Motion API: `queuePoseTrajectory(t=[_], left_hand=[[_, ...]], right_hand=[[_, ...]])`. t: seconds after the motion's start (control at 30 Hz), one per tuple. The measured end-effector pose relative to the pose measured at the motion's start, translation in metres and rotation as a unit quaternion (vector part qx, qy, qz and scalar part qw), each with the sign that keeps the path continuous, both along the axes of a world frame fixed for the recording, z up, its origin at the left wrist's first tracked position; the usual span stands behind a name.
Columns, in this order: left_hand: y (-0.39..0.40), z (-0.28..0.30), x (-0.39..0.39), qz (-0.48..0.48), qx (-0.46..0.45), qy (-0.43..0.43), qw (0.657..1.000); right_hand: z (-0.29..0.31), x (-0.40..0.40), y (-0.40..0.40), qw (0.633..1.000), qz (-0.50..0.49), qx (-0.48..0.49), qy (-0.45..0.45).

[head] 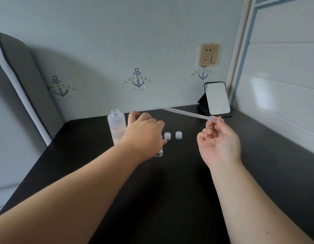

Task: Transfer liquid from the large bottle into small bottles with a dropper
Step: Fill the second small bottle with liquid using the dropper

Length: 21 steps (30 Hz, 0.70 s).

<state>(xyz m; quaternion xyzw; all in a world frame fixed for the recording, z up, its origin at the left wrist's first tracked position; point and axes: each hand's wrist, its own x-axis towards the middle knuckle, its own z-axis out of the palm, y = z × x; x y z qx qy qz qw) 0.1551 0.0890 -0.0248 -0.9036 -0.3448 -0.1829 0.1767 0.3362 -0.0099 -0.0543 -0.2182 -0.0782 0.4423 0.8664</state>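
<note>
A dark tabletop (170, 182) is seen from above, set against a pale wall printed with anchor motifs (137, 79). A large frosted bottle (116, 126) stands uncapped near the back left of the tabletop, its open neck upward, with liquid visible in its lower part. The left hand (143, 132) is reached forward just to the right of this bottle, palm down, fingers curled loosely over the things beneath it. A small clear bottle (159, 152) is seen upright below the left hand, its upper part hidden by the hand; whether it is gripped cannot be told, nor whether the fingers are closed on anything, so the state of the left grip cannot be told. Two small translucent caps (167, 136) (178, 135) are set side by side on the tabletop just right of the left hand, apart from each other.

The right hand (221, 140) is held raised above the tabletop, palm turned toward the camera. A long translucent dropper (186, 113) is pinched at its bulb end between thumb and fingertips, so the right grip is pressed on the dropper. Its thin tip is pointed leftward and away, in the air behind the left hand, clear of both bottles.

A small standing mirror (217, 98) is propped at the back right of the tabletop, below a gold wall socket (209, 54). A grey padded headboard (20, 81) is seen at the left.
</note>
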Motion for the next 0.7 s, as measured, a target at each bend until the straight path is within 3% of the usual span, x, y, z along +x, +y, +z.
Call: queuePoseTrajectory(t=[0.2, 0.4, 0.53, 0.7], left_hand=[[0.006, -0.004, 0.006, 0.018, -0.004, 0.046, 0.999], [-0.012, 0.005, -0.007, -0.076, 0.013, -0.088, 0.993], [-0.034, 0.009, -0.03, -0.128, -0.047, -0.159, 0.978], [-0.046, -0.006, -0.065, -0.069, -0.166, -0.168, 0.969]], right_hand=[[0.0, 0.001, -0.001, 1.0, 0.001, -0.001, -0.001], [0.0, 0.0, -0.001, 1.0, -0.007, -0.008, -0.01], [0.0, -0.001, 0.0, 1.0, -0.007, -0.006, -0.014], [-0.002, -0.003, 0.001, 1.0, -0.002, -0.006, -0.02]])
